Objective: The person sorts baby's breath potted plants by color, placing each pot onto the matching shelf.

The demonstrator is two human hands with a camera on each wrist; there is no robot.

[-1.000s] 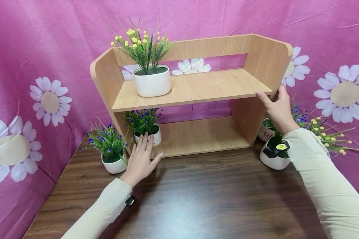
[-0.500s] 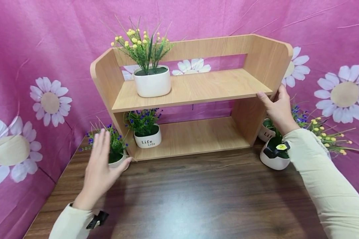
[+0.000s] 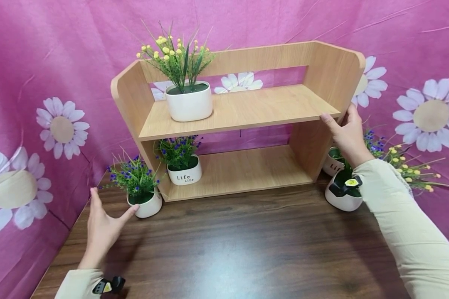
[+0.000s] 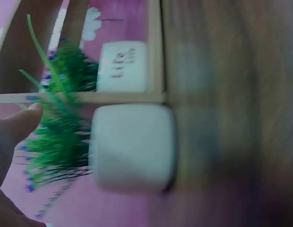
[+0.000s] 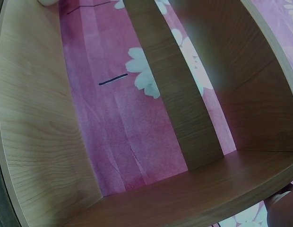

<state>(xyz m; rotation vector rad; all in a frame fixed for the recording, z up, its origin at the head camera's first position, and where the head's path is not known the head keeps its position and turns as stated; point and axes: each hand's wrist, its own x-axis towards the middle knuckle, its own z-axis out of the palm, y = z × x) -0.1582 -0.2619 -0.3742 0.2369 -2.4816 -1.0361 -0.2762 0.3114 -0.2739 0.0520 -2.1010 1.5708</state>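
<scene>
My left hand (image 3: pixel 102 232) is spread with thumb and fingers apart, just in front of a potted artificial plant (image 3: pixel 146 206) with blue flowers that stands on the table left of the shelf. In the head view the thumb tip overlaps the white pot; the left wrist view shows the thumb beside the leaves. My right hand (image 3: pixel 347 138) grips the right side panel of the wooden two-tier shelf (image 3: pixel 254 107), thumb at the front edge, fingers behind the panel. A blue-flowered plant in a "Life" pot (image 3: pixel 184 171) stands at the lower tier's left end. A yellow-flowered plant (image 3: pixel 190 104) stands above it.
Right of the shelf, partly behind my right forearm, stand a white pot (image 3: pixel 342 201) and a "Life" pot (image 3: pixel 331 166), with blue and yellow flowers about them. The dark wooden table (image 3: pixel 239 241) runs up to a pink daisy-print cloth (image 3: pixel 75 45).
My left hand has left the "Life" pot on the lower tier and moved left and down to the plant outside the shelf. My right hand has stayed on the side panel.
</scene>
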